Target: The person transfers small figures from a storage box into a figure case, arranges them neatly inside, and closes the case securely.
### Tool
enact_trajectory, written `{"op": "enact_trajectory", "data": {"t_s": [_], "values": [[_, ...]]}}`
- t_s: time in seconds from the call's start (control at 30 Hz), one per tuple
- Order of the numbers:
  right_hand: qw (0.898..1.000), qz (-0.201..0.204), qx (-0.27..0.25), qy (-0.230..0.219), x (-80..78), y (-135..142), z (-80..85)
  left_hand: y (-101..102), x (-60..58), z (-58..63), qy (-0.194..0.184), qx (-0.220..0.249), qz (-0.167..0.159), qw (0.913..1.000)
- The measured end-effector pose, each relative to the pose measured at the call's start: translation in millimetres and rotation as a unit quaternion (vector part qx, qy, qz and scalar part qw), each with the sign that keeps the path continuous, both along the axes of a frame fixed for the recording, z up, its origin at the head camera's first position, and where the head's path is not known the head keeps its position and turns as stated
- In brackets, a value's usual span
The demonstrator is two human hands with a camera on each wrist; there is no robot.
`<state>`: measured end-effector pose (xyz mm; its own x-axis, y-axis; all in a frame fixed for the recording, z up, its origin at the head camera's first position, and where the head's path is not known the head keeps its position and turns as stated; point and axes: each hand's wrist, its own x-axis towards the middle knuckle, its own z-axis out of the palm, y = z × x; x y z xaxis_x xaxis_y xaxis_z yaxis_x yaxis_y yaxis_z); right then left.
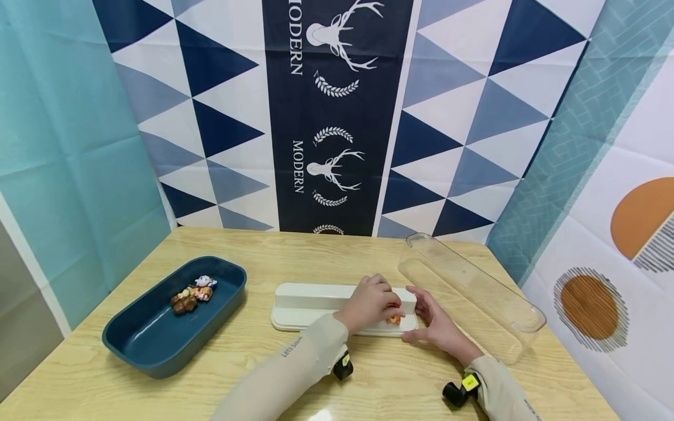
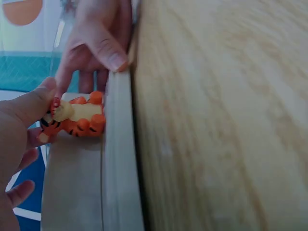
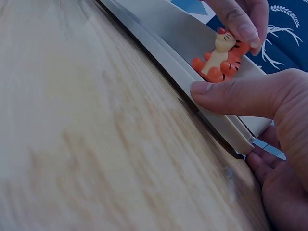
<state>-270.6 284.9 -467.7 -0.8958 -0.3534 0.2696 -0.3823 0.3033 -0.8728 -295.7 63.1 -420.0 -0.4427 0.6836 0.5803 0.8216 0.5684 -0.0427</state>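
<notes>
My left hand pinches a small orange tiger figurine by its head. The figurine sits on the lower step of a long white stepped base, near its right end. In the right wrist view the figurine's cream belly and red nose show. Around that same end of the base, my right hand grips, its thumb on the front edge and its other fingers partly hidden behind and beneath.
At the left stands a dark blue tray with several small figurines heaped inside. A long clear plastic cover lies slantwise at the right, just beyond my right hand. Patterned cloth hangs behind the wooden table.
</notes>
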Motion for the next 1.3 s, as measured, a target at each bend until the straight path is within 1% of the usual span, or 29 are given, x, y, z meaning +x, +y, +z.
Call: {"op": "enact_trajectory", "data": {"t_s": [0.1,0.23,0.33,0.53,0.73,0.93,1.17,1.3], "values": [[1.000,0.000,-0.002,0.009,-0.2,0.0,0.3,5.3,-0.3,-5.2,0.033,0.000,0.005,0.9994],[1.000,0.011,-0.011,0.026,1.1,-0.8,-0.2,9.6,0.4,-10.9,0.052,0.007,0.011,0.9985],[0.999,0.022,-0.023,0.036,2.0,-1.8,-0.6,10.6,1.7,-12.1,0.046,0.013,0.019,0.9987],[0.999,0.027,-0.030,0.037,1.6,-2.2,-3.6,10.7,3.7,-10.4,0.031,-0.001,0.039,0.9988],[0.999,0.027,-0.028,0.035,1.1,-3.1,-4.1,8.6,5.9,-8.9,0.036,-0.015,0.050,0.9980],[0.999,0.017,-0.017,0.035,-0.4,-2.1,-3.9,5.2,5.4,-8.0,0.045,-0.027,0.052,0.9973],[0.999,0.008,-0.005,0.030,-1.7,-1.0,-2.4,-7.0,4.7,-5.5,0.023,-0.044,0.052,0.9974],[0.999,0.007,-0.006,0.035,-2.5,-0.7,-1.0,-16.1,5.0,-3.5,0.023,-0.065,0.050,0.9964]]}}
